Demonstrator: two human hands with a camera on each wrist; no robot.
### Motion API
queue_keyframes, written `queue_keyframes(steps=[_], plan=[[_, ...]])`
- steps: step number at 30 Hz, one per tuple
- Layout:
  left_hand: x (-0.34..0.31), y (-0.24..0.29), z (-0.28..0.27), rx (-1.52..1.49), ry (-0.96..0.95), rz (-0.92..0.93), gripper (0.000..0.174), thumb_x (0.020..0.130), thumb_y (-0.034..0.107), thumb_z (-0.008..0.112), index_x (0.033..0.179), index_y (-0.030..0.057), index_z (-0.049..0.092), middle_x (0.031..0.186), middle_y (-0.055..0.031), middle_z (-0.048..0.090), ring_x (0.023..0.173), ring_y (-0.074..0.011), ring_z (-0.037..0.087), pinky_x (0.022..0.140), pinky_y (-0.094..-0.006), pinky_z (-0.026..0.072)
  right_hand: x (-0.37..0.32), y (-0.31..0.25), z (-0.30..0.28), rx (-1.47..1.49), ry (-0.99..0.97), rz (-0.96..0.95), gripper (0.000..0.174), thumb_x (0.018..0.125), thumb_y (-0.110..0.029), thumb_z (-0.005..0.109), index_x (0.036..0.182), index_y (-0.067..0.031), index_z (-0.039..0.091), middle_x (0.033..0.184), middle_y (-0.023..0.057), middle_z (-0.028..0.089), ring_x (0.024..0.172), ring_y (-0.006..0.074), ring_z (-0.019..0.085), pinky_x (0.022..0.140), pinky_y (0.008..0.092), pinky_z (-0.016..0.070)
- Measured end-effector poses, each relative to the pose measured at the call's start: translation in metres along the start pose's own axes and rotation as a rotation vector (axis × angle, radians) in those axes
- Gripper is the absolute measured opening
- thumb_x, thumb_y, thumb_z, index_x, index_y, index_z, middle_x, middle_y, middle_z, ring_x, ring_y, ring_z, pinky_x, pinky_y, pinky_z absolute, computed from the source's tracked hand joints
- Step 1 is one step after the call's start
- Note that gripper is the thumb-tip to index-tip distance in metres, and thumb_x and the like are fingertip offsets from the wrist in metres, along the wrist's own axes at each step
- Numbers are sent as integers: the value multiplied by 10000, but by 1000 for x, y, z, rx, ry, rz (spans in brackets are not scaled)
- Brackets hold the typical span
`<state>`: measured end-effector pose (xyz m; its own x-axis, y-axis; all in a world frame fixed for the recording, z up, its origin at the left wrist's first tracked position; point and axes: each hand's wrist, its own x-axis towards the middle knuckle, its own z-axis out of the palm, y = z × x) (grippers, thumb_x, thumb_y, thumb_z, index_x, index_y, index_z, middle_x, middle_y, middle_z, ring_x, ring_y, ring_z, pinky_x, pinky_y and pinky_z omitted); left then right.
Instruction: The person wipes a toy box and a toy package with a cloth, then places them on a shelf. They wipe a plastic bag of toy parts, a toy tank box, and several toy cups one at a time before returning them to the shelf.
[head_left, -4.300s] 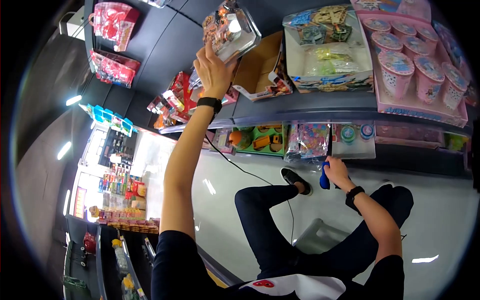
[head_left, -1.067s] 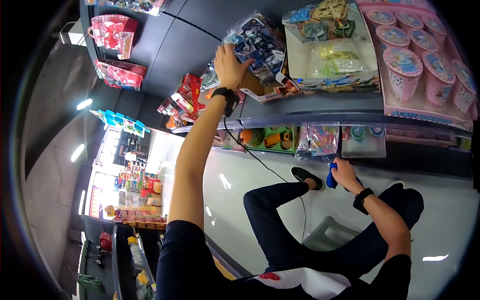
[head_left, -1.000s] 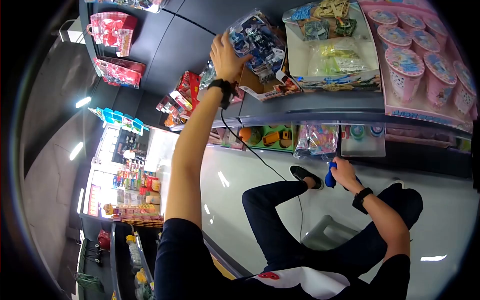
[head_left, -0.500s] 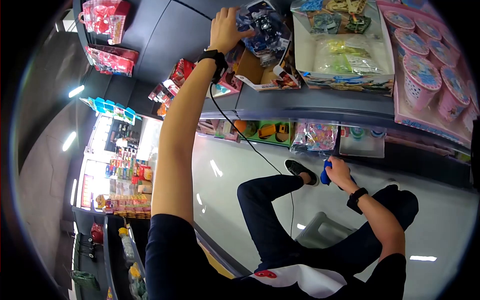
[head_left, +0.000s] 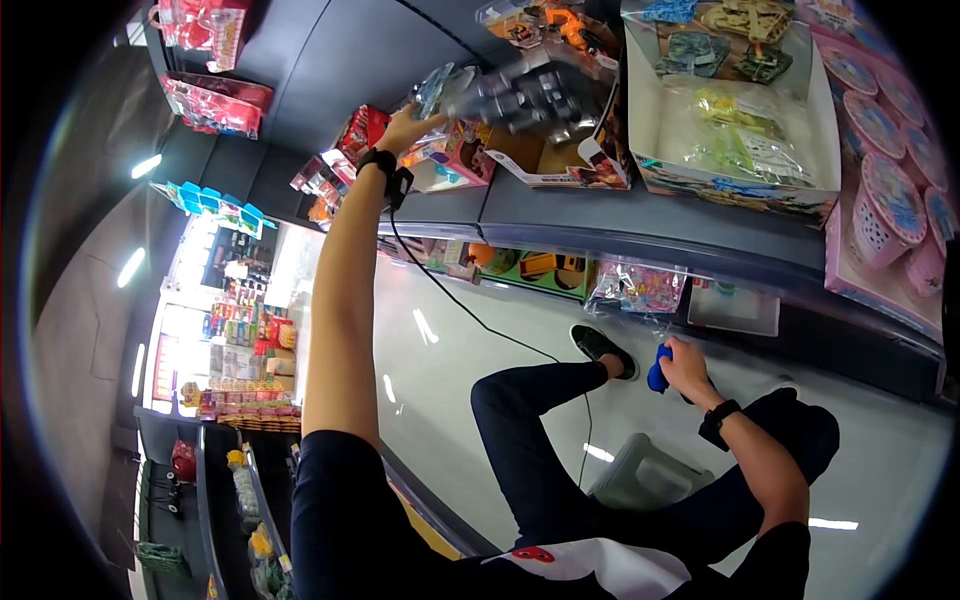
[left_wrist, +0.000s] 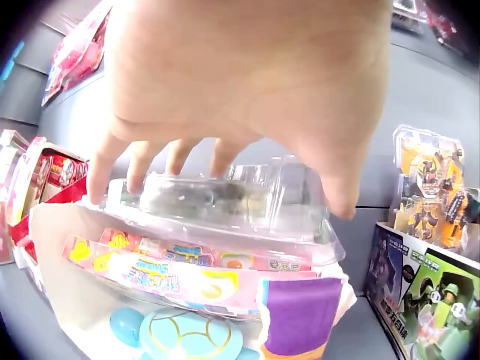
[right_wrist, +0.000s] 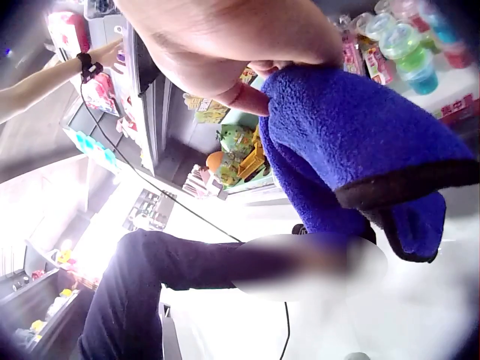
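Observation:
My left hand is raised to the upper shelf and grips one end of a clear blister pack with a dark toy inside, blurred by motion. In the left wrist view the fingers and thumb curl over the clear pack, just above a pink and white toy box. My right hand hangs low by my knee and holds a blue cloth. The right wrist view shows that cloth bunched under the fingers.
An open brown carton sits below the pack, with a tank-toy display box and pink cups to its right. Robot packs stand on the shelf. The lower shelf holds bagged toys. A grey stool is under me.
Four seconds ago my left hand held a pack with orange toys; now it holds a dark-toy pack, which has swung lower and tilted. My right hand keeps the cloth.

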<state>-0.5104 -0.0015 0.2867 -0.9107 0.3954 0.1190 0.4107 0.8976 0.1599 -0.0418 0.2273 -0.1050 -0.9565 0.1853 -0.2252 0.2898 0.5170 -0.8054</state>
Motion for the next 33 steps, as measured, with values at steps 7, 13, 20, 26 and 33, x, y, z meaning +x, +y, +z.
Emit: queue_keyframes(steps=[7,13,20,26,33], plan=[[-6,14,6,33,138,-91,812,643,605,729,1156,-14,615,1074,-231,648,1041,-312,624,901,-386,477,7,-4,3,2,5,-19,260,766,-153,572,996,-36,608,911,203,663,864,387,633,773,477,506],[-11,25,5,323,264,-31,607,712,533,695,1001,-1,684,1026,-209,659,960,-353,619,876,-409,481,11,-1,11,3,-9,-30,263,767,-155,572,999,-37,608,913,202,662,871,390,632,772,482,506],[-90,26,-24,219,663,234,450,739,339,740,978,-23,619,968,-198,582,1004,-382,503,902,-452,378,10,-4,11,-1,9,-48,262,770,-170,564,1002,-54,602,920,202,661,869,393,628,759,493,503],[-237,86,-29,422,870,434,330,696,232,801,908,65,610,827,-94,551,821,-310,525,755,-429,408,-2,-11,3,3,40,-72,258,755,-154,573,979,-34,623,876,217,661,838,411,624,742,497,501],[-348,124,42,293,1032,516,379,563,79,806,853,70,562,809,-108,533,741,-321,504,683,-406,385,-18,-1,2,-20,56,-118,229,760,-144,606,967,-46,619,884,210,660,845,388,632,734,489,505]])
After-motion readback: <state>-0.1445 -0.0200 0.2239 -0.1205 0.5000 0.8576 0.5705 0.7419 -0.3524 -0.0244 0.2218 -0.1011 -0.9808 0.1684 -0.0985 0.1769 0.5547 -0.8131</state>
